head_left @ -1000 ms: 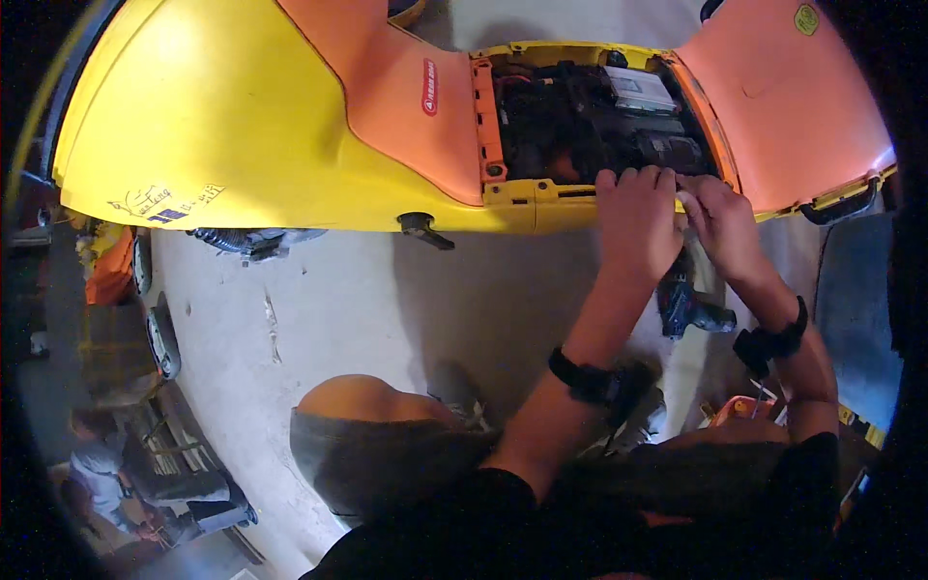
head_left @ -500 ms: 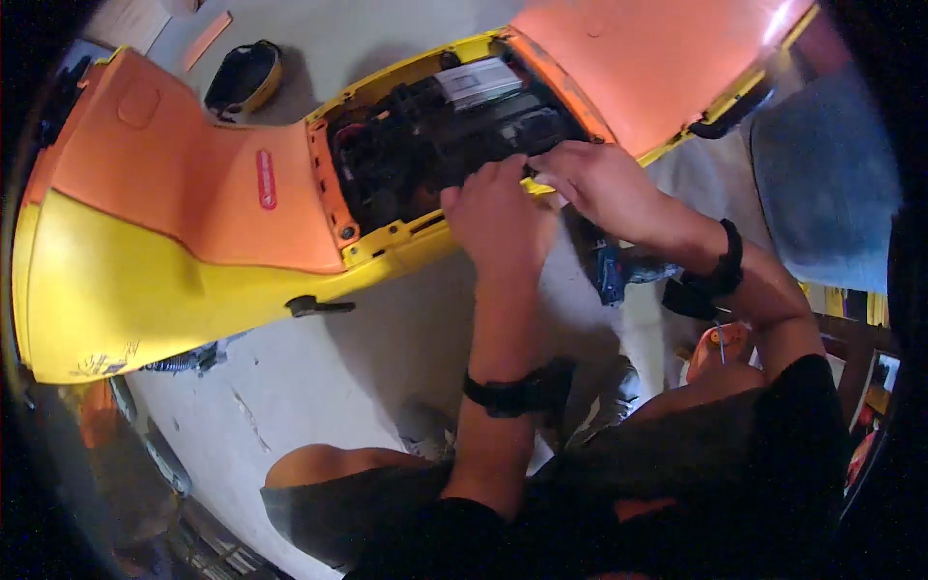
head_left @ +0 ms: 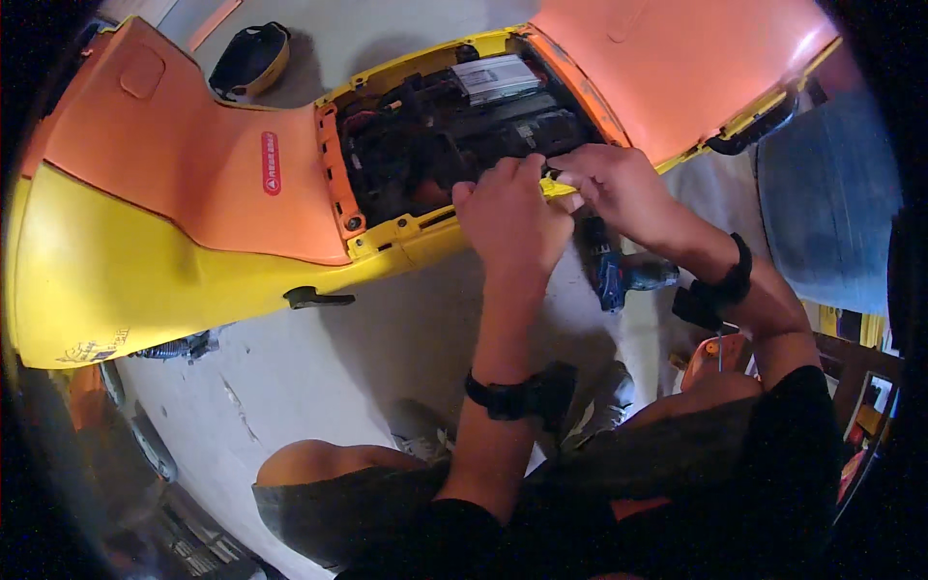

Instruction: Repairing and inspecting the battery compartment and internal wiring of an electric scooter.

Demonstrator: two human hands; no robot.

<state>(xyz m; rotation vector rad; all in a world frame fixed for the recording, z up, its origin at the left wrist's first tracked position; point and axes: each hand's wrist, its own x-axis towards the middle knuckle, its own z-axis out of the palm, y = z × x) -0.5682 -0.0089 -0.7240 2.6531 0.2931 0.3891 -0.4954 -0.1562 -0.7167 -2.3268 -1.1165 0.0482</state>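
A yellow-and-orange vehicle body (head_left: pixel 106 261) lies across the view, with an open compartment in its middle. Dark parts and cables fill that compartment, and a silver finned metal box (head_left: pixel 498 77) sits at its far side. Both hands meet at the near yellow rim (head_left: pixel 430 237). My left hand (head_left: pixel 514 211) is closed, fingers curled over the rim; whatever they grip is hidden behind the hand. Close beside it, my right hand (head_left: pixel 614 184) pinches at a small dark spot on the same edge, too small to name.
A cordless drill (head_left: pixel 611 280) rests on the floor below my right hand. Beyond the vehicle stands a black-and-yellow bucket-like container (head_left: pixel 251 60). A black lever (head_left: pixel 317 298) juts from the near yellow side. At the right is a large blue-grey rounded object (head_left: pixel 822 184).
The view has shifted slightly, so the vehicle sits a little further right. Both hands stay together at the near rim, with my left fingers slightly repositioned.
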